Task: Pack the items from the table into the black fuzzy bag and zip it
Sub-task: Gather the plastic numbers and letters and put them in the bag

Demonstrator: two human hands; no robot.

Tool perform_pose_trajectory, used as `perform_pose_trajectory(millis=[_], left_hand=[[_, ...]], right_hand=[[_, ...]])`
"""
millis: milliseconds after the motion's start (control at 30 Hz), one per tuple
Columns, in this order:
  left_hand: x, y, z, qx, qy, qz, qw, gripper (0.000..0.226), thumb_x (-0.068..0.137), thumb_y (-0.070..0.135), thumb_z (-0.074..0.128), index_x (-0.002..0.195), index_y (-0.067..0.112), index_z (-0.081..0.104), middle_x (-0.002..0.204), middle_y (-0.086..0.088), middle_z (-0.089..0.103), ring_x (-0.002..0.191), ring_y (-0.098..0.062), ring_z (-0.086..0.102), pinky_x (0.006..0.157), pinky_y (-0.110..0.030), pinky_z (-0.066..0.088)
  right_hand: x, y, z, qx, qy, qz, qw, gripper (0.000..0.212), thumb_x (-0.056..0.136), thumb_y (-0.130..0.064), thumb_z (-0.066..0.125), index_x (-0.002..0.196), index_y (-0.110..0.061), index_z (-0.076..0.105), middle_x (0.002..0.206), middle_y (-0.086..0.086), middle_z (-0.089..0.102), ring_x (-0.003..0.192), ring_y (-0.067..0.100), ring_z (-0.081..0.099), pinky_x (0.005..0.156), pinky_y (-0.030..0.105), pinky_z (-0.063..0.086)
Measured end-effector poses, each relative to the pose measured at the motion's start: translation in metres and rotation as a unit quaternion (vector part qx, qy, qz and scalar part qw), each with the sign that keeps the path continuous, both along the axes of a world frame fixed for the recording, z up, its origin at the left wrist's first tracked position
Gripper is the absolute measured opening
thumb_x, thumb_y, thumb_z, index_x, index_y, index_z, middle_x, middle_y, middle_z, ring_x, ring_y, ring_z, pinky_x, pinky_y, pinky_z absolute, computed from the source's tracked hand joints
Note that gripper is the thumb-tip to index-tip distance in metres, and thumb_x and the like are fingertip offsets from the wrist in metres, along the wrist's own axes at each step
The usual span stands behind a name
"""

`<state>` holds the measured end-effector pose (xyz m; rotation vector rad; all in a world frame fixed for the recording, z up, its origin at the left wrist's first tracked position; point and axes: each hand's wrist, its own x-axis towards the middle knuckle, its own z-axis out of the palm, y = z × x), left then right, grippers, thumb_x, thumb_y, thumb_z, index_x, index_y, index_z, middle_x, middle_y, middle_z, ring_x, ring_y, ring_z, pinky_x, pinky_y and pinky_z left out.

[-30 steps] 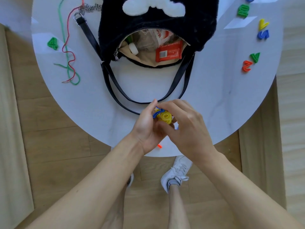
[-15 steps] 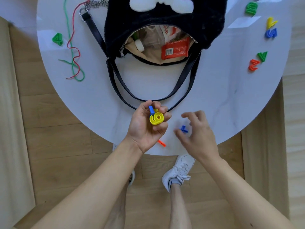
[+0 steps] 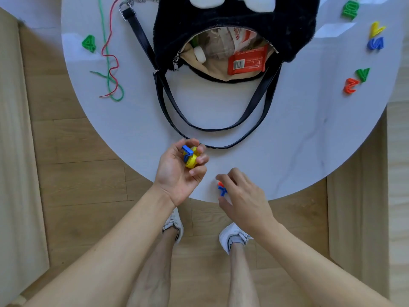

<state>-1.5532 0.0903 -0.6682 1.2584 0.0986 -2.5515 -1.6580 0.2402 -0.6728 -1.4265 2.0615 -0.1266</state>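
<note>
The black fuzzy bag (image 3: 234, 21) lies unzipped at the far side of the round white table (image 3: 287, 138), with a red packet (image 3: 246, 60) and other items inside. My left hand (image 3: 181, 169) is palm up near the table's front edge, holding a yellow number piece (image 3: 191, 161) and a blue number piece (image 3: 187, 150). My right hand (image 3: 241, 196) pinches a blue piece (image 3: 222, 191) and a red piece (image 3: 220, 185) at the table's front edge; my fingers partly hide both.
The bag's black straps (image 3: 212, 129) loop toward me. A green 4 (image 3: 89, 43) and red and green cords (image 3: 109, 63) lie at the left. Several coloured letter pieces lie at the right: green (image 3: 350, 9), yellow (image 3: 377, 28), blue (image 3: 375, 43), green (image 3: 363, 74), red (image 3: 350, 85).
My hands have come apart. The left one kept the yellow and blue pieces. The right one dropped to the table's front edge and closed on the small blue and red pieces.
</note>
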Motion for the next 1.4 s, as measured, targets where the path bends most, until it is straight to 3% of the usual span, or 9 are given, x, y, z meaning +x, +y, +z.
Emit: perform_pose_trajectory(millis=[167,433,567,667,833,967,1167,1267,1400], left_hand=[[0.008,0.002,-0.001,-0.012,-0.029,-0.006,0.999,0.027,0.096,0.024,0.045,0.080,0.011,0.062,0.077,-0.003,0.052,0.062,-0.013,0.042,0.037,-0.018,0.032],[0.015,0.002,0.002,-0.069,-0.138,-0.092,0.984,0.030,0.099,0.022,0.045,0.080,0.010,0.064,0.077,-0.005,0.054,0.059,-0.014,0.048,0.042,-0.020,0.034],[0.014,-0.005,0.010,-0.090,-0.132,-0.125,0.979,0.040,0.103,0.036,0.040,0.092,0.008,0.066,0.092,-0.012,0.064,0.084,-0.023,0.061,0.071,-0.031,0.050],[0.015,-0.014,0.019,-0.078,-0.086,-0.106,0.988,0.055,0.103,0.046,0.036,0.120,0.002,0.064,0.100,-0.010,0.068,0.098,-0.023,0.060,0.088,-0.036,0.047],[0.030,-0.043,0.030,-0.106,-0.130,-0.072,0.983,0.045,0.103,0.044,0.044,0.102,0.010,0.074,0.104,-0.013,0.065,0.098,-0.025,0.059,0.088,-0.038,0.042],[0.048,-0.061,0.028,-0.133,-0.162,-0.063,0.976,0.051,0.103,0.044,0.045,0.074,0.015,0.076,0.072,-0.003,0.061,0.064,-0.014,0.055,0.064,-0.028,0.042],[0.079,-0.080,0.023,-0.097,-0.209,-0.042,0.972,0.040,0.100,0.043,0.053,0.081,0.009,0.060,0.068,-0.003,0.055,0.051,-0.012,0.046,0.047,-0.022,0.039],[0.092,-0.090,0.019,-0.063,-0.217,-0.022,0.974,0.039,0.100,0.040,0.056,0.072,0.013,0.056,0.064,-0.002,0.053,0.046,-0.012,0.043,0.041,-0.020,0.030],[0.102,-0.105,0.006,-0.028,-0.224,0.015,0.974,0.039,0.100,0.037,0.056,0.070,0.012,0.054,0.064,-0.003,0.052,0.043,-0.012,0.040,0.039,-0.020,0.021]], right_hand=[[0.011,0.001,-0.009,-0.018,0.017,-0.027,0.999,0.013,0.079,0.001,0.077,0.089,-0.004,0.069,0.086,0.009,0.061,0.067,0.025,0.058,0.038,0.033,0.043],[0.002,-0.019,0.007,-0.071,-0.110,-0.182,0.975,0.017,0.084,-0.007,0.079,0.097,-0.012,0.069,0.092,-0.004,0.061,0.077,0.008,0.056,0.072,0.022,0.048],[0.005,-0.069,0.045,-0.154,-0.175,-0.188,0.954,0.024,0.077,-0.010,0.082,0.090,-0.023,0.066,0.085,-0.014,0.062,0.082,0.002,0.058,0.073,0.006,0.040],[0.015,-0.103,0.059,-0.117,-0.186,-0.138,0.966,0.026,0.076,-0.008,0.077,0.093,-0.022,0.064,0.087,-0.012,0.064,0.085,0.006,0.059,0.074,0.019,0.047],[0.034,-0.145,0.070,-0.079,-0.122,-0.030,0.989,0.030,0.075,-0.009,0.072,0.100,-0.020,0.061,0.090,-0.011,0.059,0.091,0.014,0.052,0.084,0.038,0.046],[0.051,-0.160,0.078,-0.074,-0.169,0.004,0.983,0.031,0.076,-0.009,0.071,0.102,-0.023,0.060,0.093,-0.015,0.057,0.091,0.009,0.054,0.085,0.032,0.046],[0.062,-0.184,0.078,-0.091,-0.211,-0.044,0.972,0.033,0.085,-0.021,0.073,0.114,-0.027,0.059,0.107,-0.022,0.050,0.105,0.003,0.054,0.085,0.011,0.042],[0.052,-0.234,0.068,-0.116,-0.168,-0.049,0.978,0.054,0.081,-0.033,0.077,0.129,-0.029,0.052,0.120,-0.016,0.044,0.107,-0.003,0.049,0.081,0.012,0.042],[0.045,-0.327,0.038,-0.059,-0.018,0.148,0.987,0.121,0.058,-0.058,0.085,0.155,-0.032,0.018,0.158,0.004,0.017,0.144,0.023,0.030,0.109,0.043,0.040]])
